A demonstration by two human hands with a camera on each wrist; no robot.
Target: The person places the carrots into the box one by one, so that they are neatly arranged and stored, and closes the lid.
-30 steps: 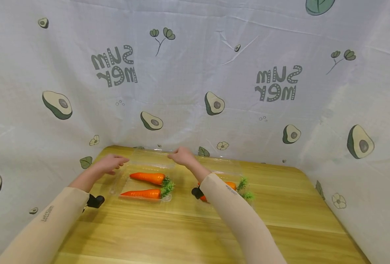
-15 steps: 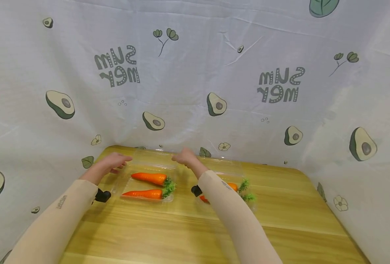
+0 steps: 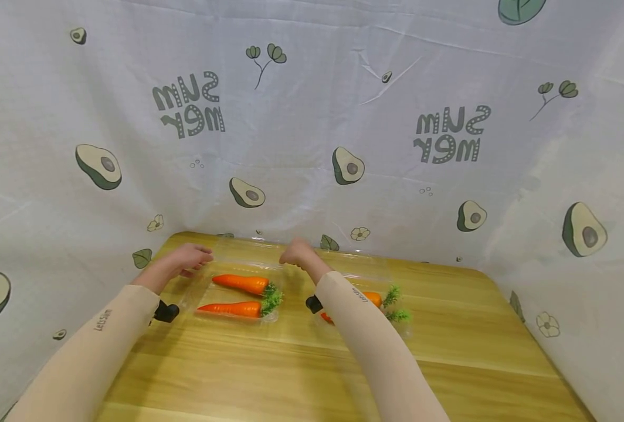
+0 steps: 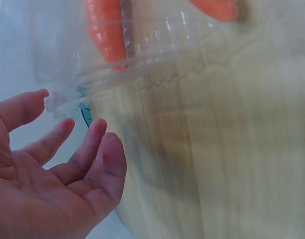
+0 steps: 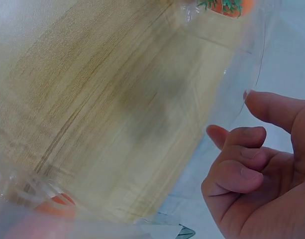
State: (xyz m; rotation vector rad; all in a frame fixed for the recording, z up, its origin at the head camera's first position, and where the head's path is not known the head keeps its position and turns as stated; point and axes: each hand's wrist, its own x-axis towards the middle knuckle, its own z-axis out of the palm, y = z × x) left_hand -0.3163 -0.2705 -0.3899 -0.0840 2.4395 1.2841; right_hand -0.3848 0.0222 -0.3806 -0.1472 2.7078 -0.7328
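A clear plastic box (image 3: 272, 317) at the left holds two orange carrots with green tops, the rear carrot (image 3: 240, 283) and the front carrot (image 3: 231, 309). Its clear lid (image 3: 248, 253) lies folded back. My left hand (image 3: 187, 258) is at the lid's left side; its thumb tip reaches the plastic corner (image 4: 52, 101), the fingers loosely bent and apart from the thumb. At the lid's right side is my right hand (image 3: 299, 254), its thumb tip right at the clear edge (image 5: 246, 93) and its other fingers loosely curled.
A second clear box with carrots (image 3: 373, 298) sits to the right, partly hidden by my right sleeve (image 3: 370, 340); its lid (image 3: 359, 266) also lies back. The wooden table (image 3: 270, 375) ends at a white printed cloth (image 3: 301, 117) behind and on both sides.
My left hand has shifted slightly right and its fingers have bent more. The right hand has moved a little right, along the lid's side. Boxes and carrots have stayed put; the view has shifted slightly.
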